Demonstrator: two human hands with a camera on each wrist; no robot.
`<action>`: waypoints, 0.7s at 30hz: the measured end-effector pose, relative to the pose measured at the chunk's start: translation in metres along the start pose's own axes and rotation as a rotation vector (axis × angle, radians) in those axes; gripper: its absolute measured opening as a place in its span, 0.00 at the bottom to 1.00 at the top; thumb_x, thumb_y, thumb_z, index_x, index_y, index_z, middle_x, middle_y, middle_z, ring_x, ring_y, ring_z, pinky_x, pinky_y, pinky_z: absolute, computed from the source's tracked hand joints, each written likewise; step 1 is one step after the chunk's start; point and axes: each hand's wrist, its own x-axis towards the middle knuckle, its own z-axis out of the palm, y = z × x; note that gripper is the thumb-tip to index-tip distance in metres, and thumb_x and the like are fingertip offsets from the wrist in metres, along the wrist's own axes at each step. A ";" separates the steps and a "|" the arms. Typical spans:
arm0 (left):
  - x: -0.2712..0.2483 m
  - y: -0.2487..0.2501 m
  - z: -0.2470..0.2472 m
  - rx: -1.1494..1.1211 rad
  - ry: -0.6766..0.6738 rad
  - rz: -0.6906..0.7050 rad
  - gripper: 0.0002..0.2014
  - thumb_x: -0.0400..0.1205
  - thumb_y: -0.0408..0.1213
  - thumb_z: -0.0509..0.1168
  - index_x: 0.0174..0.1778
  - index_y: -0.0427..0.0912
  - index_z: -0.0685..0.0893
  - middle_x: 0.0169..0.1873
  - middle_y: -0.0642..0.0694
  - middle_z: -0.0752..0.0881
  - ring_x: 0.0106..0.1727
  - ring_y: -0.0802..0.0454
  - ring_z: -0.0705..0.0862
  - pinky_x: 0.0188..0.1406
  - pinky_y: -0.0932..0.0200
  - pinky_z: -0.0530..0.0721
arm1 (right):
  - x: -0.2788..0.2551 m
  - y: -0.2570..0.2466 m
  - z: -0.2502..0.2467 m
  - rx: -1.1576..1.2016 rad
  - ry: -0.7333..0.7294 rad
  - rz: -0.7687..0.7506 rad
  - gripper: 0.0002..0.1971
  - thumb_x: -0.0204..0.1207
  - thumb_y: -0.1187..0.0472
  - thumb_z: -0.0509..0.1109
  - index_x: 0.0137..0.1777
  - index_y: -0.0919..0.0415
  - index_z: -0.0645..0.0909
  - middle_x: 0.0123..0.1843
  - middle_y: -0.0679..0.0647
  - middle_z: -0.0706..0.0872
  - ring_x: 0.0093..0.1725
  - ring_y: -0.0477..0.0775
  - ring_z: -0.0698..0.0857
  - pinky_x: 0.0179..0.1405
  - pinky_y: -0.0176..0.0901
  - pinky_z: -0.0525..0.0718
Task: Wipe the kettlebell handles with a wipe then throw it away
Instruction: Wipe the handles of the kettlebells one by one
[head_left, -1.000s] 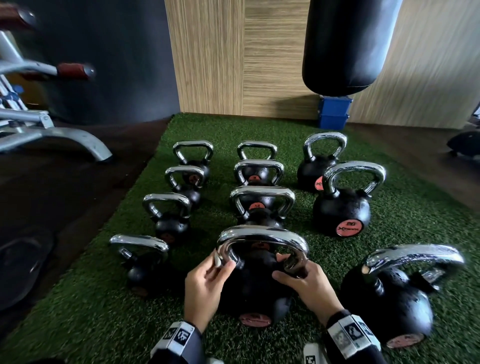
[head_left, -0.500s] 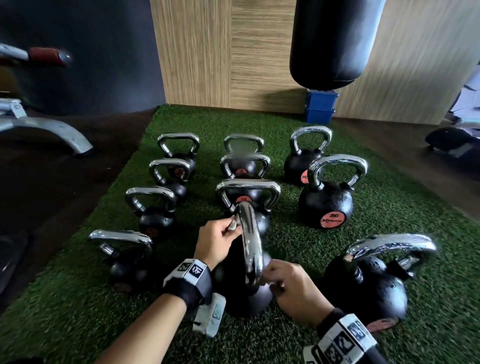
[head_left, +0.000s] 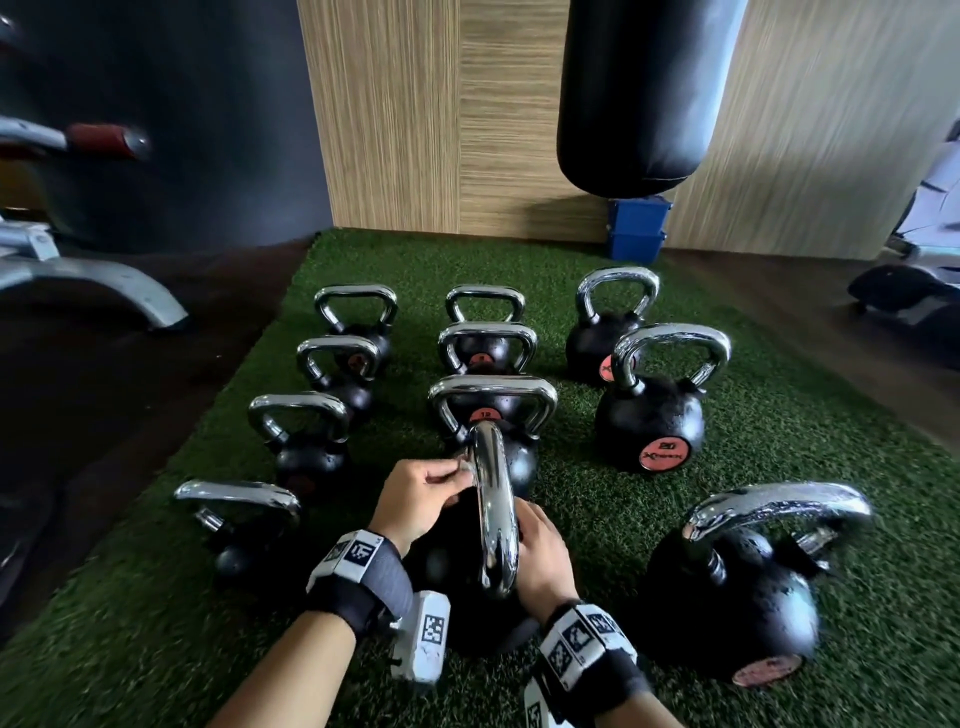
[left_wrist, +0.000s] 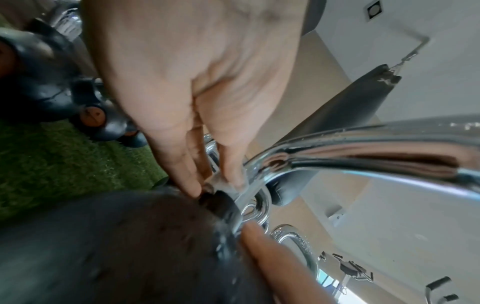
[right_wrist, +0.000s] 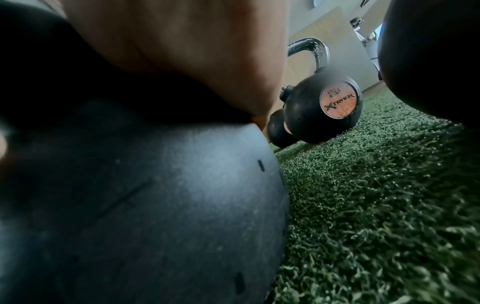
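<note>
Left hand (head_left: 423, 496) curled at the far end of the chrome handle (head_left: 493, 512), a small pale wipe (head_left: 464, 464) pinched against it, nearest kettlebell (head_left: 467, 613) set on green turf (head_left: 597, 499), right hand (head_left: 543, 558) laid on its right side, grip not discernible, 20-marked kettlebell (head_left: 649, 421) stood well right.

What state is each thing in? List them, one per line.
Left hand: fingers pinch something small against the near handle; a wipe cannot be made out.
Right hand: on the near kettlebell's right side; fingers hidden.
Near kettlebell: upright, handle edge-on to the head camera.
Other kettlebells: upright on the turf, untouched.
Punching bag: hanging.
</note>
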 end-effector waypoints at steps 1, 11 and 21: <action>0.002 0.004 -0.001 0.047 0.011 0.010 0.08 0.79 0.32 0.78 0.52 0.45 0.95 0.47 0.42 0.95 0.51 0.46 0.93 0.66 0.36 0.88 | 0.001 0.001 0.000 0.002 0.009 0.002 0.31 0.71 0.41 0.58 0.73 0.47 0.81 0.71 0.48 0.83 0.70 0.53 0.81 0.71 0.49 0.78; 0.006 0.029 -0.005 0.157 0.049 0.126 0.10 0.80 0.36 0.77 0.54 0.55 0.95 0.46 0.53 0.96 0.53 0.60 0.93 0.66 0.48 0.88 | 0.000 0.001 0.003 0.002 0.029 0.008 0.31 0.71 0.43 0.57 0.73 0.49 0.81 0.72 0.50 0.83 0.71 0.54 0.80 0.70 0.48 0.77; -0.019 0.055 -0.020 -0.220 -0.123 0.110 0.14 0.75 0.35 0.77 0.56 0.37 0.93 0.50 0.44 0.95 0.52 0.51 0.94 0.49 0.64 0.91 | 0.001 0.007 0.005 0.022 0.051 -0.001 0.31 0.70 0.44 0.60 0.74 0.49 0.81 0.73 0.48 0.82 0.72 0.53 0.80 0.73 0.49 0.76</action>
